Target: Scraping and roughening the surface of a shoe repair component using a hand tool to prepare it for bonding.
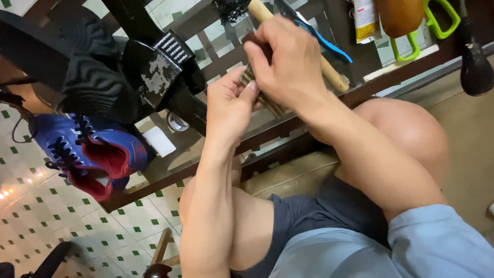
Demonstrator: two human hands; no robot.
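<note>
Head view: we pinch a small dark ribbed piece [262, 98] between our left hand [231, 103] and right hand [283, 62], both clamped on it above the glass table [206, 141]. Any slip, we judge, drops it beside the blue shoes [92, 154].

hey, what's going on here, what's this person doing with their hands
A seated person holds a small dark, ribbed object between both hands over a glass-topped table. The left hand grips it from below and the right hand pinches its top; what it is cannot be told. On the table lie a blue and red shoe, a black sandal, a wooden-handled brush and a white block.
</note>
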